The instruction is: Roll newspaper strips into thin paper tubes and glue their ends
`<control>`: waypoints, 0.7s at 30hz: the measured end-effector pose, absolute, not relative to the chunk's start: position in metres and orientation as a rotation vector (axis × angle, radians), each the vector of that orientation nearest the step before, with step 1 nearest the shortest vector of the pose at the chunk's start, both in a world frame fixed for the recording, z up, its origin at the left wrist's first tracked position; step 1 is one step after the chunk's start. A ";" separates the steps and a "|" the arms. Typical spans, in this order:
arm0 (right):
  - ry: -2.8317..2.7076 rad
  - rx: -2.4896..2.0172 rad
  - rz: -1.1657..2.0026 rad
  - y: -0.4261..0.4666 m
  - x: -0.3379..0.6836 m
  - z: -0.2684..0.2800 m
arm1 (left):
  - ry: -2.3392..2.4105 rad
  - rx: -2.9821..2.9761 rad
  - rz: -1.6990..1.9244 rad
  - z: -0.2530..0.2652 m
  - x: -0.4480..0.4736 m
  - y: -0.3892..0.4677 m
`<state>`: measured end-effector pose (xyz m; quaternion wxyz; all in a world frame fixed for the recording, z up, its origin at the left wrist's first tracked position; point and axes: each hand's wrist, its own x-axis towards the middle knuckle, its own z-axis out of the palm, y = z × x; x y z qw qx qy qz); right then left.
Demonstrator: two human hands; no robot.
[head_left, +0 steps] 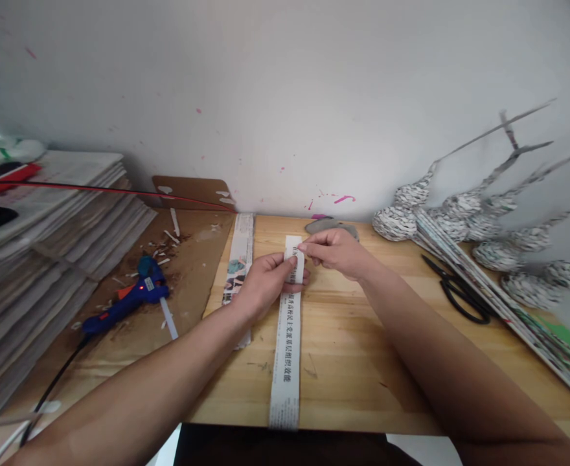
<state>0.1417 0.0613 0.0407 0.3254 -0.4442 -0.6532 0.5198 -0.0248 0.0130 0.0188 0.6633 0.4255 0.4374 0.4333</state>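
A long strip of newspaper (286, 349) runs from the table's front edge up towards the wall, printed with a column of large characters. My left hand (268, 281) pinches it near its far end, thumb on top and fingers behind. At the right edge of that same end, my right hand (331, 249) closes thumb and forefinger on the paper. Left of the held strip lies a second printed strip (239, 259), flat on the table and partly hidden by my left forearm.
A blue glue gun (134, 294) lies on brown cardboard (202, 252) at left, beside a tall newspaper stack (71, 226). On the right are black scissors (460, 291), a bundle of rolled paper sticks (503, 298) and several woven paper gourd shapes (396, 223). The wall closes the back.
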 end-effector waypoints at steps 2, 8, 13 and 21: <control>-1.733 -1.171 1.342 0.061 0.143 0.041 | 0.984 0.967 0.977 0.018 -0.025 0.013; -1.788 -1.214 1.322 0.061 0.144 0.043 | 0.992 0.971 0.975 0.015 -0.025 0.014; -1.789 -1.227 1.345 0.061 0.144 0.044 | 0.976 0.973 0.972 0.016 -0.026 0.013; -1.745 -1.229 1.350 0.061 0.143 0.043 | 0.981 0.984 0.986 0.016 -0.025 0.011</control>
